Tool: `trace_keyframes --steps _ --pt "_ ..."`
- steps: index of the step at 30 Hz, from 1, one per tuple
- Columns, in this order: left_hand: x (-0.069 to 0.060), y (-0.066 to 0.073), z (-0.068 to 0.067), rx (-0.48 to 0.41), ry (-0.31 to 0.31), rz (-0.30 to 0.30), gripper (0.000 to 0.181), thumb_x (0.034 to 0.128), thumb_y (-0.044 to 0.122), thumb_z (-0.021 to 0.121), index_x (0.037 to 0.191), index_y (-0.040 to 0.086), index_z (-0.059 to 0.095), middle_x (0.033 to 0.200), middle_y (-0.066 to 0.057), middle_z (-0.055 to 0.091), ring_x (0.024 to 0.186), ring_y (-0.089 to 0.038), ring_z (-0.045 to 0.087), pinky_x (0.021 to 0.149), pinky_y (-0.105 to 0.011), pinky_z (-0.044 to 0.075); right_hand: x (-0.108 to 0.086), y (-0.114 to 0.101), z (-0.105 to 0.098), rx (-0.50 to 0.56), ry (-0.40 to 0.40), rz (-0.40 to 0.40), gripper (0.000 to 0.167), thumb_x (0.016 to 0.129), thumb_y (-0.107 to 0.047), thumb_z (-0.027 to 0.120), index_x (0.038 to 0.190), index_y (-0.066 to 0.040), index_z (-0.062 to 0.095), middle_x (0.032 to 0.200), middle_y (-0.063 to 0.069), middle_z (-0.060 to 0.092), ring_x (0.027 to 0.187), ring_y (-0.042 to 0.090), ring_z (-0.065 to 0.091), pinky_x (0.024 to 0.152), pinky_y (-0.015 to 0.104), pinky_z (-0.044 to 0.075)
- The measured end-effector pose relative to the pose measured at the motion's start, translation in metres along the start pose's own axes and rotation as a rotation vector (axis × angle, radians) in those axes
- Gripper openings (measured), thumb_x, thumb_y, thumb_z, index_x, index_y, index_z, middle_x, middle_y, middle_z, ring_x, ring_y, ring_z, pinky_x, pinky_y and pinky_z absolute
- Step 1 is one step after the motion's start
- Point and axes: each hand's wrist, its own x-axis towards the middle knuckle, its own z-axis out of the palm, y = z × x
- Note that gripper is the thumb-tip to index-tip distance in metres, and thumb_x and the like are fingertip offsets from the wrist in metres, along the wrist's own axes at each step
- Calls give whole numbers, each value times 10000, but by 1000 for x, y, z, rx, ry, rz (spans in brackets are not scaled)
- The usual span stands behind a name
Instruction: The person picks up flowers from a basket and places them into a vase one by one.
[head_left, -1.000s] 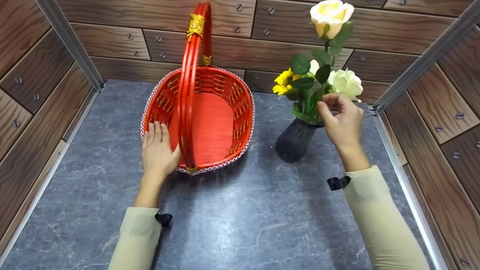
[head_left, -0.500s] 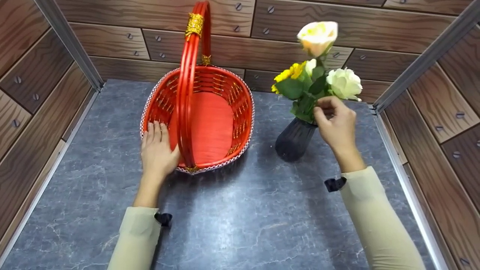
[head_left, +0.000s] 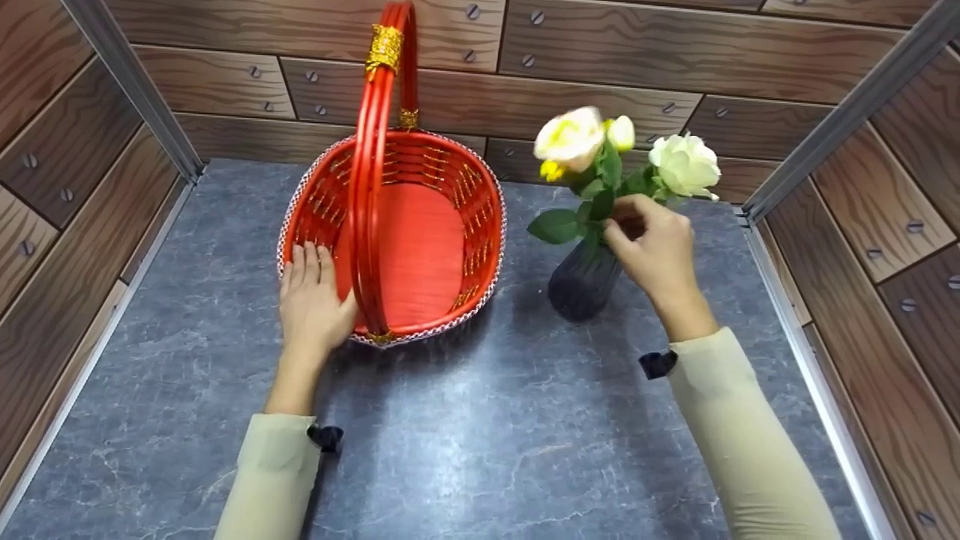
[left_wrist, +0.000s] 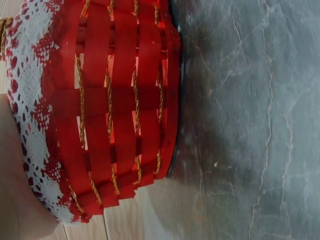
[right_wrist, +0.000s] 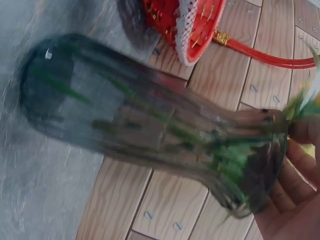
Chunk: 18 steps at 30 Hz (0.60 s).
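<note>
My left hand (head_left: 315, 306) rests over the near left rim of a red woven basket (head_left: 421, 255) in the head view, its straight fingers reaching inside. My right hand (head_left: 660, 251) pinches the stem of a pale peach rose (head_left: 570, 137), whose head tilts left above a dark see-through vase (head_left: 582, 289). In the right wrist view, green stems show inside the glass vase (right_wrist: 150, 120), and right fingers (right_wrist: 287, 190) are beside its mouth. A white flower (head_left: 684, 165), a white bud (head_left: 621, 133) and a partly hidden yellow flower (head_left: 551, 171) stand in the vase.
The basket's tall red handle (head_left: 367, 187) arches over it, wrapped in gold at the top. A grey marbled tabletop (head_left: 480, 442) lies under everything. Wood-patterned walls (head_left: 600, 45) with metal edge strips close in the back and sides.
The rose has come down and swung left, its head now covering most of the yellow flower. My right hand has shifted slightly left with it. My left hand stays on the basket.
</note>
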Motion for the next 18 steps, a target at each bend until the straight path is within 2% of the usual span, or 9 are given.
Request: trace_keyframes --steps 3,6,8,12,14,18 --pt "0 1 1 -9 -5 4 839 1011 575 289 1551 -63 210 1629 -273 142 1531 -406 43 1249 -485 1 0 -2 3 30 21 -14 130 849 -135 732 940 -44 753 868 82 761 733 192 703 664 89 465" --pt "0 2 2 -10 -4 3 839 1010 576 287 1552 -60 211 1630 -271 145 1531 -407 50 1249 -485 3 0 -3 3 48 47 -22 116 848 -123 747 923 -34 751 862 94 758 730 197 702 658 67 457" --pt "0 2 2 -7 2 0 835 1009 571 293 1552 -58 215 1629 -270 152 1531 -405 53 1250 -483 7 0 -4 1 45 45 -21 113 848 -118 748 920 -31 745 859 97 755 731 200 700 664 122 495" --pt "0 2 1 -7 -5 0 833 1009 565 295 1557 -54 194 1631 -269 141 1532 -404 39 1248 -483 -3 -1 -4 -4 -34 29 -22 97 836 -117 729 890 -37 736 834 107 750 715 241 688 685 340 541" --pt "0 1 1 -14 0 2 832 1008 561 306 1553 -58 205 1629 -271 149 1532 -402 43 1249 -482 0 -2 -4 -7 -57 18 -11 115 824 -114 716 913 -44 736 831 102 751 711 246 687 688 377 531" --pt "1 0 0 -22 15 0 826 1007 555 321 1546 -64 229 1625 -271 168 1533 -400 56 1250 -484 11 -2 -6 -9 24 -15 37 219 839 -124 718 1040 -39 724 883 97 756 747 209 693 688 225 536"
